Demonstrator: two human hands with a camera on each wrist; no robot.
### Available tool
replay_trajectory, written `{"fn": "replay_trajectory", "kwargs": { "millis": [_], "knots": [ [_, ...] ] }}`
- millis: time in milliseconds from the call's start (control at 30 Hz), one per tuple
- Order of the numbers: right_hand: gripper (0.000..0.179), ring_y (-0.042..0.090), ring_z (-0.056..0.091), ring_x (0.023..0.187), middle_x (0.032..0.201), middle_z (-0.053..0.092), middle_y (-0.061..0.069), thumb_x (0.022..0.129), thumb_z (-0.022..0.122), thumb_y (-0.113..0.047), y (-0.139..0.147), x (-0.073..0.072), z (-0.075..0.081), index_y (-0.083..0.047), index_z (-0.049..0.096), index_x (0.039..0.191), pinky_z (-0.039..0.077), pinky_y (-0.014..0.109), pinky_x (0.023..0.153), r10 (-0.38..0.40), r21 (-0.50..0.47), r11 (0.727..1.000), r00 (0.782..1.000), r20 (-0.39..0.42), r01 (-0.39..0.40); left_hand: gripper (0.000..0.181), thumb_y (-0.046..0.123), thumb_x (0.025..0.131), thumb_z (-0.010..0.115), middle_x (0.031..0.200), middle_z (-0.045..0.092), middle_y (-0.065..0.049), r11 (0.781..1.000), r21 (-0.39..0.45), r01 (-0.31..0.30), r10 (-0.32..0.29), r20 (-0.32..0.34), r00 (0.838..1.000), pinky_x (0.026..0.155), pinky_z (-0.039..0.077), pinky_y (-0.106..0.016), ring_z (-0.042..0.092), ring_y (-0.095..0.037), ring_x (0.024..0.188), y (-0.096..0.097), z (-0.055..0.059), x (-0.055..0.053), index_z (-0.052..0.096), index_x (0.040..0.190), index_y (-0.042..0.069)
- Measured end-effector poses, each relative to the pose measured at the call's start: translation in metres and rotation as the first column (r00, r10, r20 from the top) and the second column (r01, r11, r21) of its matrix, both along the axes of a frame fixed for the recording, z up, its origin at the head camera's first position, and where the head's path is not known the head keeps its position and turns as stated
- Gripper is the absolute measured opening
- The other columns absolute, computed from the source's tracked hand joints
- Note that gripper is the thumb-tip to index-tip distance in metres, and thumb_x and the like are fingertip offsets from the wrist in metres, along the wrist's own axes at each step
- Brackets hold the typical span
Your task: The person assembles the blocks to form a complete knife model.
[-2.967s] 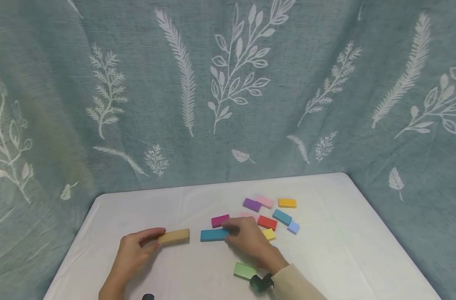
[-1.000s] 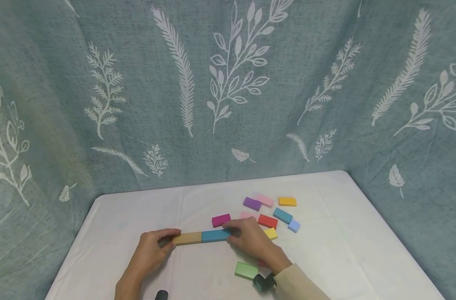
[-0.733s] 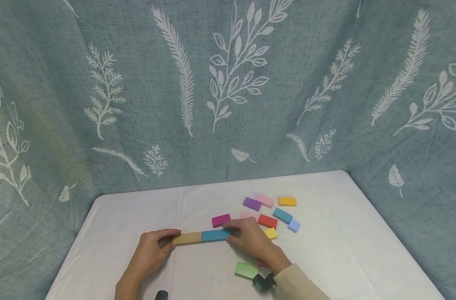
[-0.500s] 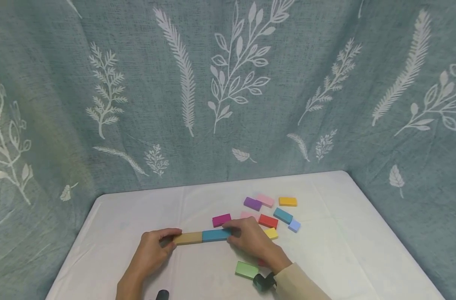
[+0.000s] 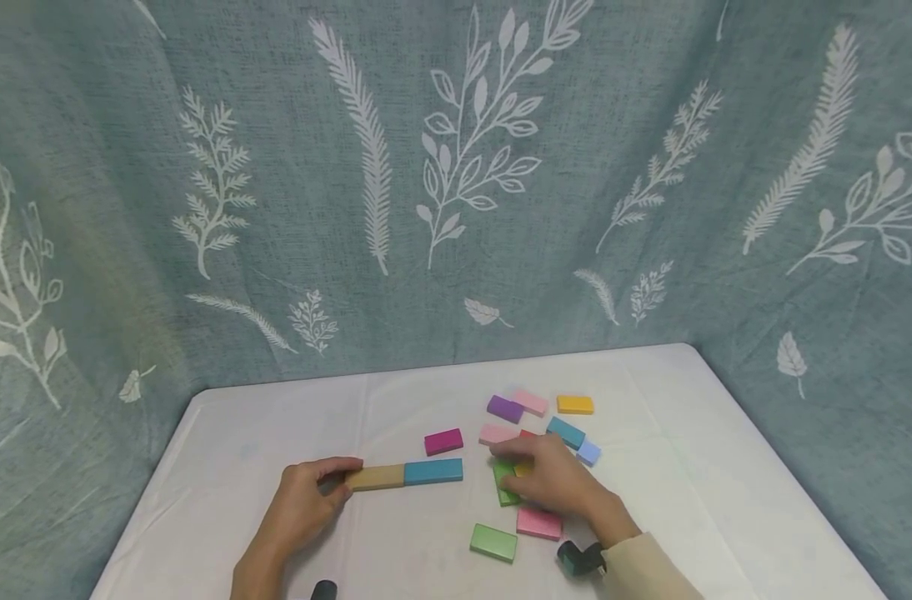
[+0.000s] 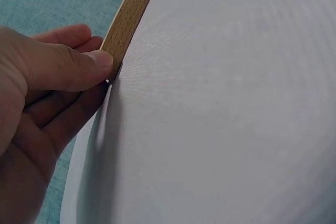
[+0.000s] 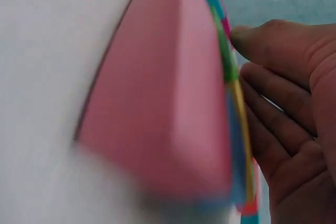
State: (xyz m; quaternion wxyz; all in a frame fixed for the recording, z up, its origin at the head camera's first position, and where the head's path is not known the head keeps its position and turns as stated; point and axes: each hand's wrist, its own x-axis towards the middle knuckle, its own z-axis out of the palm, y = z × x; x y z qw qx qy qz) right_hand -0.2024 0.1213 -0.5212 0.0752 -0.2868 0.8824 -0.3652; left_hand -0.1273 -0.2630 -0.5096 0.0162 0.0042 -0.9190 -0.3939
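Observation:
My left hand [image 5: 300,506] pinches the left end of a bare wooden block [image 5: 377,477] between thumb and fingers; the left wrist view shows the wood grain of this block [image 6: 132,17]. A blue block [image 5: 434,472] lies end to end with it on the white table. Over the pile to the right hovers my right hand [image 5: 557,477], fingers loosely bent, its fingertips above a green block [image 5: 505,493]. Under that palm a yellow block is mostly covered. A pink block [image 7: 142,87] looms large in the right wrist view, beside the right hand [image 7: 294,87], which holds nothing visible there.
A magenta block [image 5: 444,442] lies behind the blue one. Purple [image 5: 504,408], orange [image 5: 574,405], pink and blue blocks are scattered at the back right. Nearer the front lies a light green block [image 5: 493,543]. A patterned curtain [image 5: 456,183] hangs behind the table [image 5: 276,417].
The wooden and blue blocks, apart at first, came together end to end. My right hand has since let go of the blue block and moved right over the pile. The left hand keeps its pinch.

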Motion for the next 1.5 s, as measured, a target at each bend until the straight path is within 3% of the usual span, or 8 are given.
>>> {"fn": "replay_trajectory", "kwargs": {
  "millis": [233,667,967,1200,1367,1500],
  "knots": [
    [0.04,0.009,0.071,0.122,0.127,0.079,-0.018,0.093,0.086,-0.019,0.029,0.007,-0.003,-0.021,0.08,0.133,0.061,0.045,0.112,-0.05,-0.011,0.999,0.998,0.024,0.05,0.035,-0.008,0.091,0.08,0.126,0.081,-0.01,1.0,0.003,-0.006,0.006,0.002,1.0,0.116,0.056,-0.058,0.073,-0.037,0.128,-0.001,0.001,0.001,0.082,0.122,0.007],
    [0.038,0.015,0.075,0.123,0.121,0.081,-0.015,0.091,0.088,-0.012,0.067,0.02,-0.002,-0.022,0.082,0.127,0.063,0.044,0.11,-0.209,-0.004,0.978,0.977,0.041,0.209,0.036,-0.008,0.09,0.081,0.126,0.081,-0.01,1.0,0.011,-0.019,0.019,0.001,1.0,0.116,0.056,-0.058,0.073,-0.036,0.129,-0.001,0.0,0.002,0.082,0.122,0.008],
    [0.038,0.016,0.075,0.124,0.122,0.081,-0.015,0.093,0.083,-0.008,0.073,0.018,-0.004,-0.024,0.082,0.127,0.063,0.042,0.109,-0.219,-0.018,0.975,0.974,0.053,0.22,0.036,-0.009,0.09,0.08,0.126,0.082,-0.009,1.0,0.019,-0.019,0.019,-0.007,1.0,0.115,0.057,-0.056,0.074,-0.035,0.127,-0.001,-0.002,0.002,0.082,0.122,0.007],
    [0.039,0.018,0.073,0.128,0.125,0.079,-0.016,0.093,0.086,-0.012,0.075,0.019,-0.003,-0.023,0.081,0.13,0.061,0.047,0.112,-0.183,-0.001,0.983,0.981,0.061,0.184,0.037,-0.01,0.09,0.081,0.125,0.082,-0.009,1.0,0.011,-0.017,0.018,-0.016,1.0,0.115,0.057,-0.054,0.074,-0.034,0.127,0.0,-0.002,0.002,0.082,0.122,0.008],
    [0.04,0.014,0.073,0.125,0.125,0.079,-0.017,0.092,0.087,-0.011,0.073,0.019,-0.004,-0.022,0.081,0.13,0.062,0.043,0.111,-0.147,-0.019,0.989,0.988,0.043,0.148,0.036,-0.01,0.089,0.081,0.125,0.082,-0.009,1.0,0.007,-0.023,0.023,-0.015,1.0,0.115,0.057,-0.055,0.074,-0.035,0.126,0.0,-0.001,0.002,0.082,0.121,0.007],
    [0.038,0.012,0.075,0.121,0.122,0.08,-0.016,0.091,0.087,-0.008,0.07,0.018,0.0,-0.023,0.082,0.126,0.064,0.039,0.108,-0.172,-0.031,0.984,0.984,0.037,0.173,0.036,-0.009,0.089,0.081,0.124,0.082,-0.008,1.0,0.005,-0.015,0.015,-0.019,1.0,0.115,0.057,-0.055,0.074,-0.034,0.127,0.0,-0.001,0.002,0.082,0.122,0.007]
  ]
}}
